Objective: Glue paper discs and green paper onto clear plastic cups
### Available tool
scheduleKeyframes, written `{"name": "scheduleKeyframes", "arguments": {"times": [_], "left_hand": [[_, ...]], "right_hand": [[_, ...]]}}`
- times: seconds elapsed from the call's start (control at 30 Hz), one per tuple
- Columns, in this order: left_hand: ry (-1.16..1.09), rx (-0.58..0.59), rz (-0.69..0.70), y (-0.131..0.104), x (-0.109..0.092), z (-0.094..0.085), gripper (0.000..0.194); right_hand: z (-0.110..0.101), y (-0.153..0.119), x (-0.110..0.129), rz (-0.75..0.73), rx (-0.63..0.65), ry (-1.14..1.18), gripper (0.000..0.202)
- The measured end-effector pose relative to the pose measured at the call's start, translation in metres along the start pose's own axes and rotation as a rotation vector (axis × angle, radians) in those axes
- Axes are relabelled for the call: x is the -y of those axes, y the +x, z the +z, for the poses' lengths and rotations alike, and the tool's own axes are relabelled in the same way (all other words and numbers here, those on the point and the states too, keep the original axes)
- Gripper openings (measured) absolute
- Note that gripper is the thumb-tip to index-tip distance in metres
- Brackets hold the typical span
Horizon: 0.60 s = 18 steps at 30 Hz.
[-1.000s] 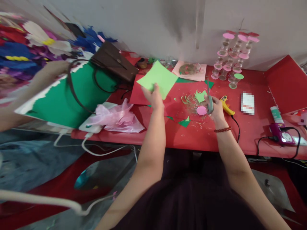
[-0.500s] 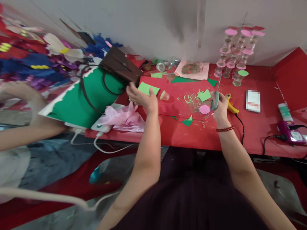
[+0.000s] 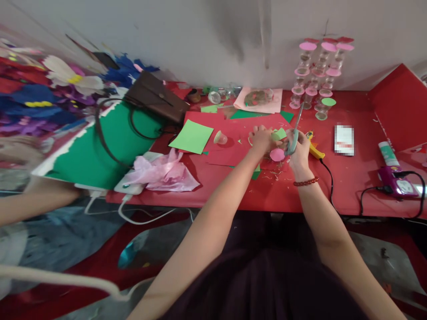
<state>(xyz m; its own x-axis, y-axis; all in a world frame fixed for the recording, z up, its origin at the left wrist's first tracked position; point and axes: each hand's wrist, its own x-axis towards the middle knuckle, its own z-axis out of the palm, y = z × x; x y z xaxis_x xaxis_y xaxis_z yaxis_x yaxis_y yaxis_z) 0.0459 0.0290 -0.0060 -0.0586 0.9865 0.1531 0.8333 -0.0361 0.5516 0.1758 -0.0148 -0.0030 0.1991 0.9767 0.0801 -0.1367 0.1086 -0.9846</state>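
My right hand (image 3: pixel 300 149) is wrapped round a pair of scissors (image 3: pixel 292 141) with grey-green handles, the blades pointing up and away from me. Close to its left, my left hand (image 3: pixel 262 140) reaches down over the paper scraps with its fingers apart. A small light green paper piece (image 3: pixel 279 134) lies by the left thumb; whether they touch I cannot tell. Just below the hands is a pink paper disc (image 3: pixel 276 155). A larger light green sheet (image 3: pixel 191 137) lies to the left, beside a small clear plastic cup (image 3: pixel 220 138) on its side.
Pink-disc cup towers (image 3: pixel 312 80) stand at the back right. A yellow glue gun (image 3: pixel 316 152) with a black cord lies right of my hand. Left are a brown bag (image 3: pixel 156 98), green board (image 3: pixel 83 151) and pink plastic bag (image 3: pixel 167 171). A co-worker's arm (image 3: pixel 40 200) shows far left.
My left hand has moved right, from beside the light green sheet to the scraps near the scissors. That sheet now lies flatter, further left. The scissors stay in my right hand.
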Motion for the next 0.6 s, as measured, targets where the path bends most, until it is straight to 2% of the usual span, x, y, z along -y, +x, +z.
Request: {"name": "scheduleKeyframes", "arguments": {"times": [0.1,0.23,0.33,0.43,0.53,0.6], "left_hand": [[-0.078,-0.045,0.075,0.007,0.001,0.003,0.026],[-0.355,-0.159,0.076,0.013,0.009,-0.006,0.041],[-0.625,-0.307,-0.040,0.009,0.022,-0.023,0.041],[-0.934,-0.394,-0.202,-0.002,0.034,-0.038,0.026],[-1.276,-0.431,-0.384,-0.012,0.042,-0.044,0.024],[-1.404,-0.435,-0.462,-0.017,0.044,-0.045,0.028]], "right_hand": [[0.001,-0.002,0.000,0.002,0.014,0.035,0.042],[0.003,-0.005,0.005,0.035,0.024,0.020,0.041],[0.005,-0.008,0.011,0.054,0.070,-0.014,0.044],[0.008,-0.011,0.016,0.079,0.149,-0.025,0.048],[0.011,-0.014,0.019,0.126,0.277,-0.129,0.051],[0.012,-0.016,0.019,0.123,0.342,-0.272,0.051]]}}
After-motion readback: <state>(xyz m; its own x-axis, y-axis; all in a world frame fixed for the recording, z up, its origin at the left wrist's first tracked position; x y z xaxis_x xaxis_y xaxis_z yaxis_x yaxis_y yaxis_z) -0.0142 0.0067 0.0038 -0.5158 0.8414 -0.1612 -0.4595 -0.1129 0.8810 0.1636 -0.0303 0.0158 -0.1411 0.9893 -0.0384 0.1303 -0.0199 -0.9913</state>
